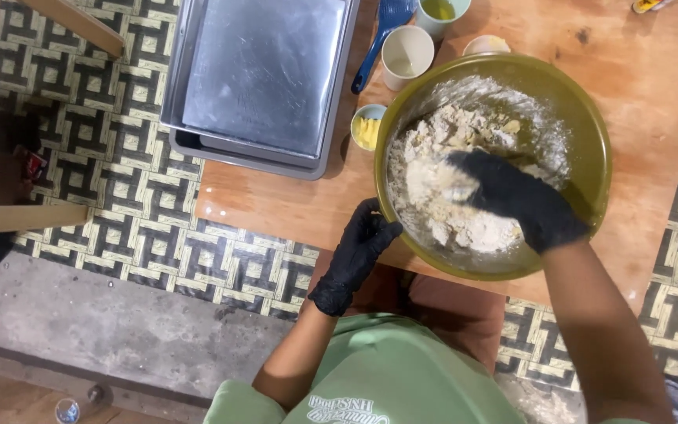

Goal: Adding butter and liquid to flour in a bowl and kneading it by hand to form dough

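A large olive-green bowl (590, 133) stands on the low wooden table (276, 204) and holds crumbly, floury dough (433, 169). My right hand (519, 200), in a black glove, is down inside the bowl with its fingers pressed into the dough. My left hand (362, 243), also in a black glove, grips the bowl's near left rim from outside.
Stacked metal baking trays (264, 74) lie at the table's left end. Behind the bowl stand a small cup of yellow butter (367, 129), a cream cup (406, 53), a blue-handled utensil (382, 35), a green cup of yellow liquid (439, 11) and a small dish (486, 45). A patterned mat (111, 173) covers the floor.
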